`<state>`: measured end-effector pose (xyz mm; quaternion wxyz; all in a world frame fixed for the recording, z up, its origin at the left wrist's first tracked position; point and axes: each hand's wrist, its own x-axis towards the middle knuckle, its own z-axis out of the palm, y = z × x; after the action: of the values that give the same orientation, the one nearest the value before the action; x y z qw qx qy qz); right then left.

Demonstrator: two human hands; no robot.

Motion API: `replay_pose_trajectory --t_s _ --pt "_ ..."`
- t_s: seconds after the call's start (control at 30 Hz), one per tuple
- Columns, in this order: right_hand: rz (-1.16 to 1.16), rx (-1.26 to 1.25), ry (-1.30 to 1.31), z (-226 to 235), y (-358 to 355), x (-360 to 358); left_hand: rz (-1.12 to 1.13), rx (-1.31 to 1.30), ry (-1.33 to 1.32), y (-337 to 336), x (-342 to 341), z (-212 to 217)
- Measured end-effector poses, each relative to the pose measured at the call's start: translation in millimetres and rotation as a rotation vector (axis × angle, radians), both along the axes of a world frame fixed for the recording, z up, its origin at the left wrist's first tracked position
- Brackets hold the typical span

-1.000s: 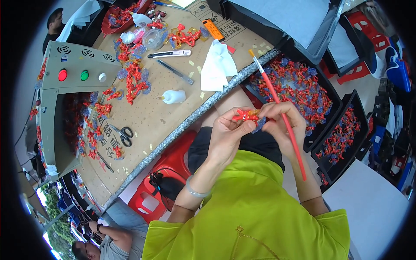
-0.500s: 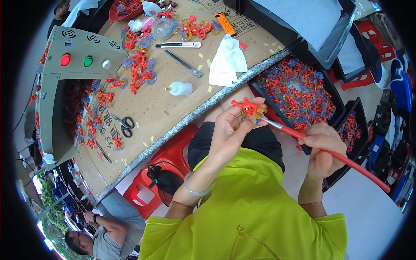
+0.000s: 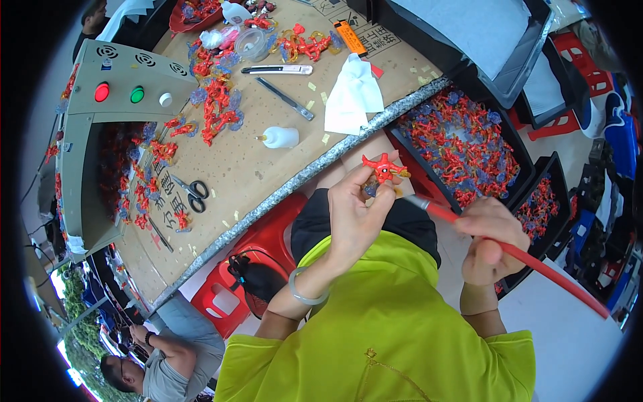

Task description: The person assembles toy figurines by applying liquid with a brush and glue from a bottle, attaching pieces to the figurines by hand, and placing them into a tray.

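Observation:
My left hand [image 3: 357, 213] pinches a small red and yellow plastic figure [image 3: 384, 167] between thumb and fingers, above my lap. My right hand [image 3: 494, 236] is closed round the long red handle of a paintbrush [image 3: 435, 210]. The brush slants from the lower right up to the figure, its pale tip just beside the yellowish lower part. Whether the bristles touch the figure I cannot tell. Near my left hand, on the bench, lies a small white squeeze bottle [image 3: 280, 137] with a yellowish nozzle.
On the bench [image 3: 248, 187] are scissors [image 3: 197, 195], a utility knife [image 3: 276, 70], white tissue [image 3: 352, 97] and many red figures [image 3: 218, 107]. A machine [image 3: 127, 87] with buttons stands left. A black tray [image 3: 462, 147] of figures is at right. Another person [image 3: 167, 355] sits lower left.
The figure has turned a little in my left hand. My right hand and the brush have shifted slightly down, and the brush tip has drawn back a little from the figure.

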<state>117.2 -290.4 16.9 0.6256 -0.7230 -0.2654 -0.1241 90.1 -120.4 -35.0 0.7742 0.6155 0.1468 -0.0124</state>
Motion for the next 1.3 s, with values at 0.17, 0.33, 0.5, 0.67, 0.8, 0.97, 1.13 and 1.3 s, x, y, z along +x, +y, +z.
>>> replay_pose_trajectory --t_s 0.17,0.33,0.5,0.67,0.8,0.97,1.13,1.3 --pt "0.016 -0.058 -0.013 -5.5 1.8 23.6 -0.052 0.209 -0.075 -0.3 -0.5 -8.1" --pt "-0.134 0.014 0.052 -5.5 -8.1 38.6 -0.051 -0.060 0.051 0.8 1.5 4.6" --pt "0.055 -0.083 0.079 -6.3 -11.3 58.2 -0.185 -0.200 0.079 13.7 1.4 1.3" --pt "0.259 0.164 0.125 -4.0 -13.1 56.0 -0.186 -0.224 0.044 14.2 1.5 3.0" --pt "-0.054 -0.312 -0.075 -0.1 -15.7 61.1 -0.160 -0.151 0.052 13.7 0.3 0.4" --pt "0.264 0.032 0.005 2.0 -5.5 56.9 -0.137 0.088 0.019 11.0 -3.1 -3.0" --pt "0.012 -0.264 0.015 -5.1 -13.9 64.2 -0.113 0.099 -0.008 9.7 -5.0 -3.7" --pt "0.144 0.037 0.379 -18.1 3.3 50.5 -0.105 0.125 0.009 8.3 -6.0 6.6"
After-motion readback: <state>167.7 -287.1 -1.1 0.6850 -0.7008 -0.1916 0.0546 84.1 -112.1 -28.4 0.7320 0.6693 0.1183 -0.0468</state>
